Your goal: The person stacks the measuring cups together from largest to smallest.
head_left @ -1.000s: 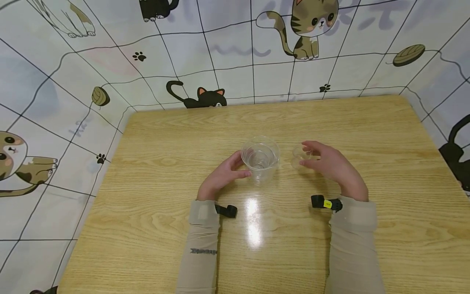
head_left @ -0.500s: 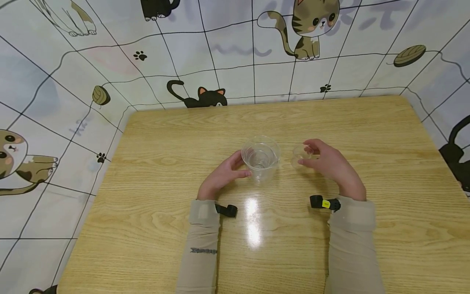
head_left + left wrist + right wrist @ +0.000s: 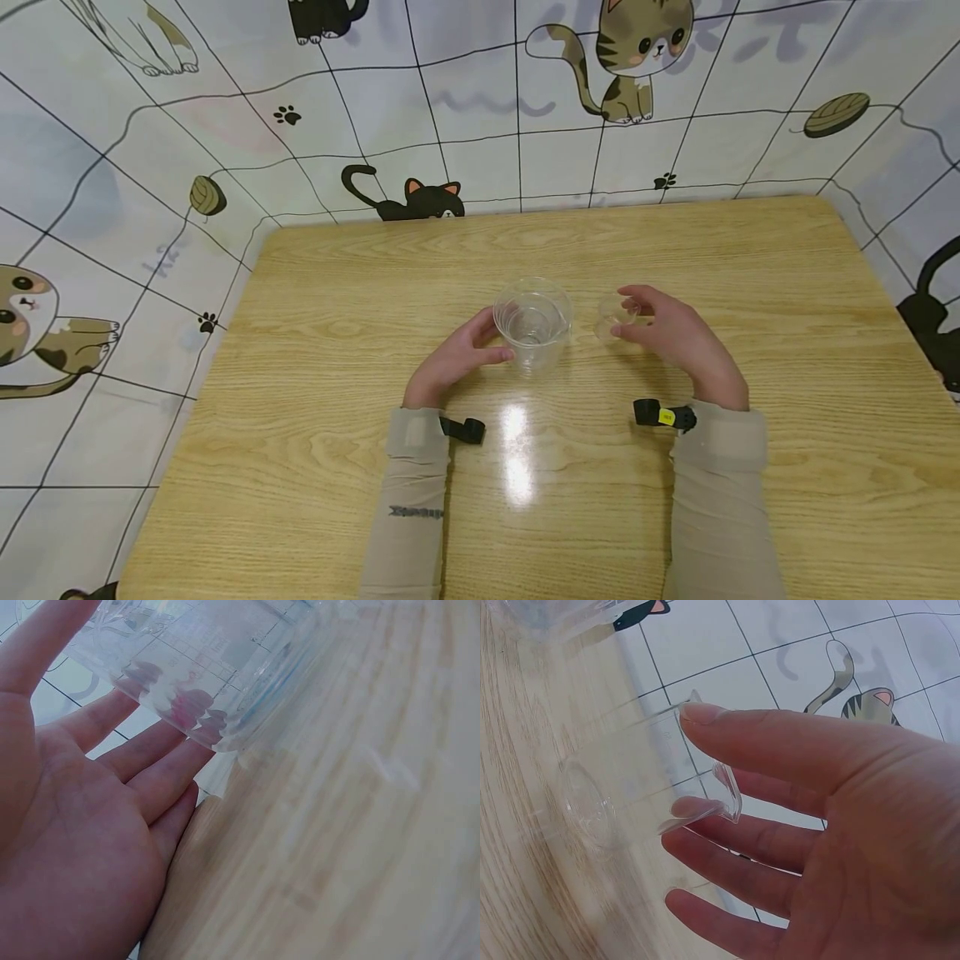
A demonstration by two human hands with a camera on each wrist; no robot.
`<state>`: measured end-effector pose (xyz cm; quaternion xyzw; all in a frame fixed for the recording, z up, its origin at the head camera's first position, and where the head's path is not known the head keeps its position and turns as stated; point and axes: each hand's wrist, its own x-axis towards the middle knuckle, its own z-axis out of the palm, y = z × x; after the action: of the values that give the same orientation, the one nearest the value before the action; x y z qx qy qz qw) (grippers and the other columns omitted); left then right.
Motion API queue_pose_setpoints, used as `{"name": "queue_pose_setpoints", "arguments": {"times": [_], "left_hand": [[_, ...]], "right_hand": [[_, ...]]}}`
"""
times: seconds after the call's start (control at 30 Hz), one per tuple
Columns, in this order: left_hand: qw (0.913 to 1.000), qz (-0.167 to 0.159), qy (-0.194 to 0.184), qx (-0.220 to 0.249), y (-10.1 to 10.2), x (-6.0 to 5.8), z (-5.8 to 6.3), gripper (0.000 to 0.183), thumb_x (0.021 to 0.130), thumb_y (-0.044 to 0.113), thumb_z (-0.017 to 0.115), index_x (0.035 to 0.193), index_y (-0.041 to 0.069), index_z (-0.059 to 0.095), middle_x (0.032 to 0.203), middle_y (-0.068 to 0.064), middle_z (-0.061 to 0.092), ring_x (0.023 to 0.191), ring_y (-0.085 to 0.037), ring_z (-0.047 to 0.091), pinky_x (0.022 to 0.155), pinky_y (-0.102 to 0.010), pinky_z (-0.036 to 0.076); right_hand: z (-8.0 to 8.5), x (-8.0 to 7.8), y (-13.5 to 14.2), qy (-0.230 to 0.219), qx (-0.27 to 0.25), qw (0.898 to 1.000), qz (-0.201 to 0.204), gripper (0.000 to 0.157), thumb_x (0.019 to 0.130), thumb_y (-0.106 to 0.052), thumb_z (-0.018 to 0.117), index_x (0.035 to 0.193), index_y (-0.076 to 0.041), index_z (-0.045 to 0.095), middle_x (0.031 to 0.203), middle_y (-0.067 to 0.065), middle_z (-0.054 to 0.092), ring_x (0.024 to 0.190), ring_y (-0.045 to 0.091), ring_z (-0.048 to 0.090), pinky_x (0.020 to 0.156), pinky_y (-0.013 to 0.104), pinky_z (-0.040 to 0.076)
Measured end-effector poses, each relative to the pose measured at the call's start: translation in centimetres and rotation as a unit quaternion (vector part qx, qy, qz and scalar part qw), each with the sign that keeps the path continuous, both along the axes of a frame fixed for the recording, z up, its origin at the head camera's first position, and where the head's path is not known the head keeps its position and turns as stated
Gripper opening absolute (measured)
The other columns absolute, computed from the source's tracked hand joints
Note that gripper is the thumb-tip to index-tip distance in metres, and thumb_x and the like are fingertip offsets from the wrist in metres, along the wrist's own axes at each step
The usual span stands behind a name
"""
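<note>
A large clear beaker (image 3: 532, 325) stands upright on the wooden table (image 3: 360, 517), with rings inside it like the surface of a clear liquid. My left hand (image 3: 459, 357) holds it from the left, thumb at the near side and fingers behind. In the left wrist view, faint printed marks show on the beaker's wall (image 3: 202, 664). To the right, a small clear beaker (image 3: 609, 318) stands apart from the large one. Thumb and fingers of my right hand (image 3: 671, 332) grip it near the top. The right wrist view shows its flared lip and round base (image 3: 591, 806).
A white cloth (image 3: 480, 108) printed with cats, paw prints and grid lines rises behind the table and at both sides. Black straps (image 3: 463, 430) sit at both wrists, over beige sleeves (image 3: 411, 533). Bright glare marks the tabletop between the forearms.
Over the first half second my right hand shifts very slightly left with the small beaker. My left hand and the large beaker stay in place.
</note>
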<state>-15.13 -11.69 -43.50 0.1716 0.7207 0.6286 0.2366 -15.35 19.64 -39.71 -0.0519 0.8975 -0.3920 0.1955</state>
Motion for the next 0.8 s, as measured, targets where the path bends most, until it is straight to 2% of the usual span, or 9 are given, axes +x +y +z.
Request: {"name": "queue_pose_setpoints", "arguments": {"times": [0.23,0.43,0.67,0.8], "left_hand": [[1.0,-0.003,-0.005,0.003,-0.08,-0.09,-0.42,0.07,0.083,0.022,0.069,0.142,0.028,0.032,0.145,0.007,0.036,0.135,-0.016,0.031,0.105,-0.039,0.032],[1.0,0.0,-0.004,0.0,-0.02,-0.05,0.01,0.07,0.083,0.02,0.069,0.142,0.024,0.033,0.145,0.007,0.036,0.135,-0.017,0.031,0.108,-0.04,0.028],[0.9999,-0.011,-0.005,0.002,-0.08,-0.09,-0.09,0.069,0.083,0.021,0.068,0.142,0.025,0.032,0.145,0.004,0.036,0.135,-0.018,0.03,0.105,-0.041,0.033],[0.9999,-0.006,-0.004,0.009,-0.05,-0.08,-0.14,0.07,0.083,0.02,0.069,0.142,0.023,0.032,0.145,0.005,0.035,0.135,-0.018,0.03,0.107,-0.041,0.03]], "right_hand": [[-0.19,-0.1,-0.03,0.003,0.0,1.0,-0.002,0.07,0.087,-0.041,0.06,0.142,-0.011,0.03,0.136,0.017,0.041,0.123,0.036,0.038,0.093,0.052,0.038],[-0.23,-0.12,-0.07,0.005,0.001,1.0,-0.003,0.071,0.087,-0.042,0.06,0.143,-0.012,0.029,0.135,0.018,0.042,0.123,0.036,0.039,0.092,0.052,0.039],[-0.18,-0.16,-0.21,0.001,0.005,1.0,0.004,0.071,0.087,-0.041,0.06,0.144,-0.013,0.027,0.135,0.018,0.042,0.122,0.035,0.04,0.092,0.051,0.039],[-0.23,-0.2,-0.23,0.008,0.01,1.0,0.005,0.071,0.087,-0.041,0.059,0.143,-0.011,0.029,0.135,0.019,0.042,0.122,0.036,0.039,0.093,0.053,0.038]]}}
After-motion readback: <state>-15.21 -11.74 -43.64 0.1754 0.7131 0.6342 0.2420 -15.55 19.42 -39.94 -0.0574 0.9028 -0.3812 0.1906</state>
